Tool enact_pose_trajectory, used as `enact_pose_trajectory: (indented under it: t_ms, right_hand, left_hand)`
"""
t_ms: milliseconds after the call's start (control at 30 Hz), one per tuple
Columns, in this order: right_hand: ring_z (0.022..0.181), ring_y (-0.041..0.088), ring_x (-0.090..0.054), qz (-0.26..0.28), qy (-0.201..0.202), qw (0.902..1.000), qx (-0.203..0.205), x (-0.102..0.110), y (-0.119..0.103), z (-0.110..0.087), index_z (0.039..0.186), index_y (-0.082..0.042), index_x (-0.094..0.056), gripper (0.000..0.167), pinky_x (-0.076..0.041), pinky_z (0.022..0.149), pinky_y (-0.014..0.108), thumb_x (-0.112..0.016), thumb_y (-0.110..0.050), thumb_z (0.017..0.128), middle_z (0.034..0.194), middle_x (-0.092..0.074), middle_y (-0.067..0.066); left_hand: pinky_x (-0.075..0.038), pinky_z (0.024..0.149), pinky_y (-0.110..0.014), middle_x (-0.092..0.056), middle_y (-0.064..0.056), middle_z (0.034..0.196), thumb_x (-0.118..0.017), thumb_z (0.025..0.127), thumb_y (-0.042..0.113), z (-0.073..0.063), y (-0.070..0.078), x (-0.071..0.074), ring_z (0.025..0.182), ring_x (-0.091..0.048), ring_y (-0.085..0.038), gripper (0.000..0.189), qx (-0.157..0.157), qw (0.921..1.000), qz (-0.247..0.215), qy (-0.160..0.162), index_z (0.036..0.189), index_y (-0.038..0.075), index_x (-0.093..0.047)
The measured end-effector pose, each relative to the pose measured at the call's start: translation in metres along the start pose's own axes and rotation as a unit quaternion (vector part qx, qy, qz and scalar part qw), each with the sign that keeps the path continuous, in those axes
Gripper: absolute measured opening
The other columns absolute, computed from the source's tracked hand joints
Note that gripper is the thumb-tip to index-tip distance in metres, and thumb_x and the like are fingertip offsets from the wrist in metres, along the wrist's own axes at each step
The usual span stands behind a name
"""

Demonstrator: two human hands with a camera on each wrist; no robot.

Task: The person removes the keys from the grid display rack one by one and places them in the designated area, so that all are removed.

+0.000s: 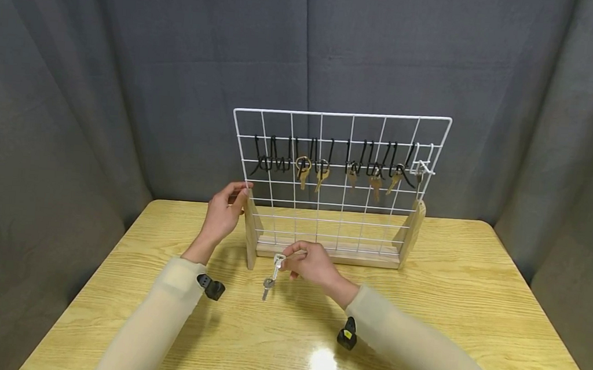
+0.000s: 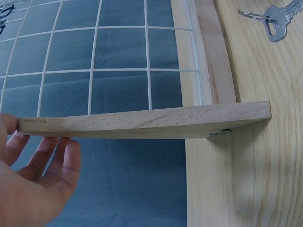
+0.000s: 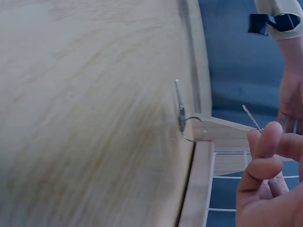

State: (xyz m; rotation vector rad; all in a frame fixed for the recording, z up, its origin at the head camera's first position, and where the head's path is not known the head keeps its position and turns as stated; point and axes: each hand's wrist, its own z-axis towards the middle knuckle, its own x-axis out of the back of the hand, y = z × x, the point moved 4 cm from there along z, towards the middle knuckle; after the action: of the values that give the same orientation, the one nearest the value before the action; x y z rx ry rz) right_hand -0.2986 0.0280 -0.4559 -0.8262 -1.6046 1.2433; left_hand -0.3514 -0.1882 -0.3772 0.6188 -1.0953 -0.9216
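My left hand [image 1: 223, 211] grips the upper end of the left wooden upright [image 2: 142, 120] of a white wire grid rack [image 1: 331, 204]. In the left wrist view its fingers [image 2: 49, 158] lie against the upright's underside. My right hand [image 1: 311, 263] is in front of the rack's base and pinches a bunch of silver keys on a ring. One key [image 1: 267, 285] hangs below the fingers over the table. In the right wrist view the ring [image 3: 189, 135] shows beside the hanging key [image 3: 181, 111], and a thin key blade [image 3: 252, 117] sticks out past the fingertips.
Black hooks [image 1: 272, 157] line the upper grid, several with brass keys [image 1: 321, 175]. A white hook [image 1: 423, 167] at the right end holds a darker key. The rack stands on a wooden table [image 1: 476, 292], with grey curtains [image 1: 201, 73] behind and at both sides.
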Motion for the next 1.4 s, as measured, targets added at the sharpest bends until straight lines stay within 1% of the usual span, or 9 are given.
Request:
enact_pose_trajectory:
  t_ms: [167, 267, 300, 400, 533, 800, 967, 1167, 1400]
  right_hand:
    - [0.060, 0.022, -0.066, 0.009, -0.013, 0.9997, -0.021, -0.003, 0.009, 0.000, 0.108, -0.005, -0.067, 0.021, -0.049, 0.059, 0.028, -0.073, -0.009, 0.088, 0.094, -0.075, 0.024]
    - [0.056, 0.013, -0.062, 0.012, -0.017, 0.9992, -0.035, -0.004, 0.013, 0.000, 0.109, -0.004, -0.066, 0.022, -0.040, 0.051, 0.023, -0.072, -0.007, 0.088, 0.092, -0.076, 0.020]
    - [0.056, 0.013, -0.061, 0.013, -0.019, 0.9991, -0.035, -0.004, 0.014, 0.000, 0.109, -0.003, -0.066, 0.022, -0.040, 0.051, 0.022, -0.071, -0.006, 0.088, 0.091, -0.076, 0.019]
    - [0.055, 0.013, -0.061, 0.013, -0.022, 0.9988, -0.042, -0.005, 0.018, 0.001, 0.109, -0.003, -0.065, 0.021, -0.035, 0.047, 0.021, -0.070, -0.005, 0.089, 0.089, -0.077, 0.014]
    - [0.055, 0.013, -0.062, 0.016, -0.025, 0.9980, -0.057, -0.006, 0.021, 0.001, 0.109, -0.004, -0.065, 0.021, -0.032, 0.044, 0.020, -0.071, -0.006, 0.088, 0.090, -0.077, 0.015]
    - [0.054, 0.010, -0.060, 0.032, -0.032, 0.9961, -0.076, -0.011, 0.031, 0.001, 0.110, -0.002, -0.062, 0.024, -0.034, 0.045, 0.018, -0.070, -0.002, 0.087, 0.090, -0.077, 0.016]
    - [0.054, 0.009, -0.060, 0.020, -0.043, 0.9959, -0.077, -0.014, 0.038, 0.002, 0.110, -0.001, -0.062, 0.023, -0.033, 0.045, 0.018, -0.068, -0.002, 0.088, 0.089, -0.077, 0.014]
    - [0.054, 0.009, -0.060, 0.009, -0.048, 0.9958, -0.078, -0.017, 0.042, 0.000, 0.107, 0.001, -0.064, 0.021, -0.033, 0.046, 0.018, -0.069, -0.001, 0.087, 0.086, -0.076, 0.011]
    - [0.052, 0.010, -0.059, -0.002, -0.032, 0.9965, -0.077, -0.018, 0.043, 0.000, 0.103, 0.003, -0.065, 0.020, -0.036, 0.045, 0.019, -0.071, 0.002, 0.085, 0.084, -0.076, 0.011]
  left_hand:
    - [-0.058, 0.084, -0.040, -0.065, -0.015, 0.127, -0.048, 0.107, 0.033, 0.000, 0.000, 0.000, 0.111, -0.064, -0.031, 0.037, 0.002, 1.0000, -0.001, 0.000, 0.133, 0.010, -0.061]
    - [-0.058, 0.085, -0.042, -0.065, -0.015, 0.128, -0.048, 0.106, 0.033, 0.000, 0.001, 0.001, 0.111, -0.064, -0.031, 0.038, 0.002, 1.0000, -0.004, -0.001, 0.133, 0.010, -0.061]
    - [-0.058, 0.085, -0.043, -0.065, -0.015, 0.128, -0.048, 0.107, 0.033, 0.000, 0.001, 0.001, 0.112, -0.064, -0.031, 0.038, 0.002, 1.0000, -0.005, -0.002, 0.133, 0.010, -0.061]
    - [-0.057, 0.087, -0.045, -0.064, -0.015, 0.129, -0.047, 0.107, 0.034, 0.000, 0.002, 0.001, 0.112, -0.063, -0.031, 0.038, 0.002, 1.0000, -0.008, -0.004, 0.134, 0.011, -0.061]
    - [-0.057, 0.087, -0.045, -0.064, -0.015, 0.129, -0.047, 0.107, 0.033, 0.000, 0.002, 0.001, 0.112, -0.063, -0.032, 0.038, 0.002, 1.0000, -0.007, -0.004, 0.134, 0.011, -0.061]
    - [-0.058, 0.085, -0.042, -0.064, -0.014, 0.128, -0.048, 0.107, 0.032, 0.000, 0.001, 0.001, 0.111, -0.063, -0.029, 0.036, 0.006, 0.9999, -0.008, -0.004, 0.133, 0.011, -0.061]
    - [-0.057, 0.084, -0.039, -0.065, -0.013, 0.128, -0.048, 0.107, 0.032, 0.000, 0.000, 0.000, 0.111, -0.063, -0.028, 0.035, 0.008, 0.9999, -0.007, -0.005, 0.133, 0.013, -0.061]
    - [-0.058, 0.085, -0.042, -0.064, -0.015, 0.129, -0.048, 0.106, 0.033, 0.000, 0.001, 0.000, 0.112, -0.063, -0.030, 0.038, 0.003, 1.0000, -0.006, -0.004, 0.134, 0.011, -0.061]
    - [-0.058, 0.087, -0.044, -0.064, -0.015, 0.130, -0.047, 0.107, 0.033, 0.000, 0.000, 0.000, 0.112, -0.063, -0.031, 0.038, 0.004, 1.0000, -0.007, -0.005, 0.134, 0.011, -0.060]
